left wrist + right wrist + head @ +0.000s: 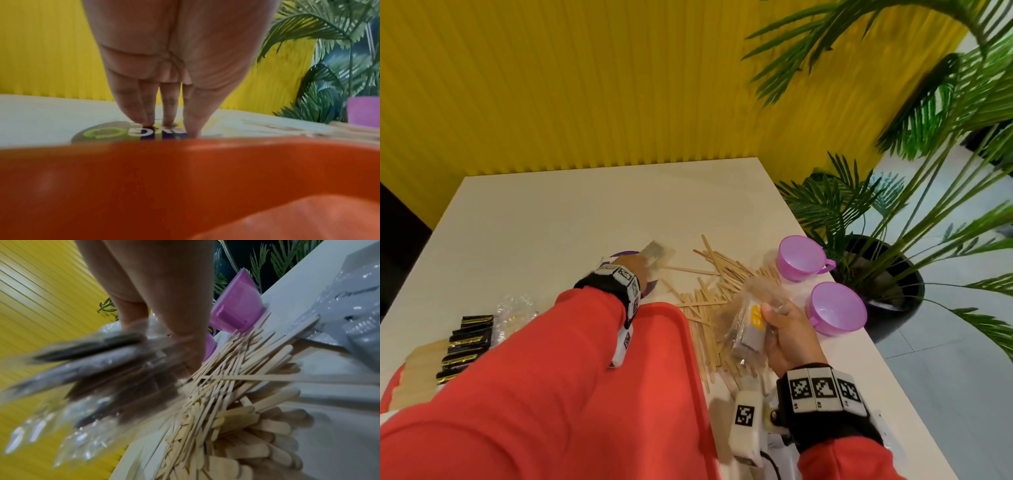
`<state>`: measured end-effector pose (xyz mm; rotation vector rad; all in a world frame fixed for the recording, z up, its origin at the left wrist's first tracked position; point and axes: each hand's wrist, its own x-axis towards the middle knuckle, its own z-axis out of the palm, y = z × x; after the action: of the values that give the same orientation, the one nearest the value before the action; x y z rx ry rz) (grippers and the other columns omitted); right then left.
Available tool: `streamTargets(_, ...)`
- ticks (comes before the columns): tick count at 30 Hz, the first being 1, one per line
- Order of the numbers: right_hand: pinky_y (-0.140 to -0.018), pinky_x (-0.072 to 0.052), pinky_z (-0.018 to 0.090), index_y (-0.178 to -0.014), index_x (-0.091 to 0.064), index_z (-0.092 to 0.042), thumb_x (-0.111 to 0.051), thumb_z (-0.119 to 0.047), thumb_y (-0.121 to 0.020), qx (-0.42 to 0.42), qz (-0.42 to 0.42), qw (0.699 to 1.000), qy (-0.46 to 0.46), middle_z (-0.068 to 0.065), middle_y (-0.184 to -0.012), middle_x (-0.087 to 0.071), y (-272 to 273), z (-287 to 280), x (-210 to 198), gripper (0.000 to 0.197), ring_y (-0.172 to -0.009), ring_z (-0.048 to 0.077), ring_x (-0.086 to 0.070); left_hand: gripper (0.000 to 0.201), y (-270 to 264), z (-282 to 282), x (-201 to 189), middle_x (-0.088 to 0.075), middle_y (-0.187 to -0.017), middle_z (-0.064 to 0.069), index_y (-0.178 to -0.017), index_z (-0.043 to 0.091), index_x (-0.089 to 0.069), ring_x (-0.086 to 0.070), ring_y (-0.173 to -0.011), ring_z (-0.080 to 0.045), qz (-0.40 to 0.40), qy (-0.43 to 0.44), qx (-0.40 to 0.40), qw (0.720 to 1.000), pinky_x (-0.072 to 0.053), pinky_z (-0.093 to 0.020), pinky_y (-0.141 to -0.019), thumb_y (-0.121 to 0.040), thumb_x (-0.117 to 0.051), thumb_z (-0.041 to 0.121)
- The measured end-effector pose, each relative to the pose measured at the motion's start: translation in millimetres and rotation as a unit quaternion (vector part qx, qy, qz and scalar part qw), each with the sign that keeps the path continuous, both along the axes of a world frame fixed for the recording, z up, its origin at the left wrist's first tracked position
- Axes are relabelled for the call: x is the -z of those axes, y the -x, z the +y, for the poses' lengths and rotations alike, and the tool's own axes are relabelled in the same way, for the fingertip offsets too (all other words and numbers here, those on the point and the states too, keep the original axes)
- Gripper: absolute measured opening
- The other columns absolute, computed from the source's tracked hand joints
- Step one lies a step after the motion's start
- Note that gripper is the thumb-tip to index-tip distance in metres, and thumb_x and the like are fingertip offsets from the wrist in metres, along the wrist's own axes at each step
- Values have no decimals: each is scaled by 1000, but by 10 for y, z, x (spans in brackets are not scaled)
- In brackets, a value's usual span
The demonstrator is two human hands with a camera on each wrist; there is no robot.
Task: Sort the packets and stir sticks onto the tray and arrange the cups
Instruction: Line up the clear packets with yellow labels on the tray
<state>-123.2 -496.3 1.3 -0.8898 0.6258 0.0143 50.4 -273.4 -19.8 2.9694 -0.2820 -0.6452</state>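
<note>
My left hand (633, 270) reaches past the far rim of the red tray (681, 359). In the left wrist view its straight fingers (144, 113) touch a flat silver and purple packet (98, 134) lying on the table. My right hand (787, 329) grips a clear bag of grey and yellow packets (750, 325), held above the loose pile of wooden stir sticks (722, 284). The same bag (102, 369) is blurred in the right wrist view. Two purple cups (801, 258) (837, 313) stand upright at the table's right edge.
Black packets (469, 342) and rows of pale sticks (417, 370) lie at the tray's left end, beside crumpled clear plastic (513, 308). A grey plastic bag (359, 305) lies near the sticks. A potted palm (887, 267) stands off the table's right side.
</note>
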Motion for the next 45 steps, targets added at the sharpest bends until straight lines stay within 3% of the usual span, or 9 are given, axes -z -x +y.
streamTargets(4,-49,-56,29,-77,-47,-10,-43,3,-92,7,1,1000,12,12,-75,-61,2,24,-6,21,-53,15,-66,24,18,-7,-90,-66,-100,-6,-100,14,-63,-60,-84,-26,-1,-32,-2,999,-44,-28,-71,-90,-52,33)
streamTargets(10,-57,-56,37,-76,-50,-10,-45,1,-92,-24,9,999,32,14,-72,-66,75,94,-41,21,-63,25,-65,5,128,-27,-186,-65,-105,-7,-83,16,-56,-62,-102,-28,-17,-86,38,995,-47,-29,-76,-85,-59,19)
streamTargets(17,-85,-45,55,-83,-55,-5,-45,4,-91,-20,0,999,48,23,-86,-62,154,96,-75,16,-77,32,-60,22,170,-44,-163,-65,-112,-10,-107,5,-62,-61,-105,-27,-31,-109,25,993,-48,-32,-86,-92,-49,15)
streamTargets(22,-49,-57,31,-74,-49,-9,-40,7,-91,-16,-12,999,35,8,-59,-67,183,58,-62,26,-52,17,-66,28,187,-59,-199,-67,-106,-10,-102,7,-63,-64,-100,-27,-25,-88,35,995,-50,-32,-82,-88,-58,30)
streamTargets(26,-57,-57,38,-77,-50,-12,-42,4,-92,-25,-13,999,31,14,-74,-67,164,109,-51,23,-65,26,-65,29,200,-96,-227,-65,-112,-11,-111,6,-61,-62,-105,-27,-19,-106,59,992,-50,-33,-87,-92,-52,26)
streamTargets(34,-52,-55,31,-74,-48,-12,-41,5,-92,-27,-9,999,38,4,-56,-66,166,57,-36,26,-53,16,-65,27,151,-26,-234,-63,-117,-8,-116,9,-60,-60,-109,-24,-36,-110,57,992,-46,-29,-85,-93,-48,16)
streamTargets(38,-66,-55,41,-103,-56,-7,-47,4,-88,-31,-20,999,35,19,-91,-65,154,44,-43,21,-74,29,-64,25,155,-20,-239,-62,-111,-9,-108,10,-61,-58,-101,-28,-78,27,-52,995,-48,-33,-83,-90,-46,17)
streamTargets(41,-83,-50,52,-126,-47,-7,-59,-5,-72,-8,-38,999,8,30,-121,-55,127,84,-38,56,-94,38,-59,19,182,-65,-301,-60,-100,-11,-99,7,-60,-55,-90,-31,-170,234,-181,940,-42,-31,-71,-83,-50,7)
streamTargets(45,-64,-57,41,-121,-53,-4,-57,-6,-75,-49,-68,996,-7,25,-95,-65,82,97,-18,46,-73,31,-67,25,314,-205,-430,-51,-82,0,-103,11,-55,-53,-74,-22,-210,422,-207,857,-42,-28,-63,-83,-46,-1)
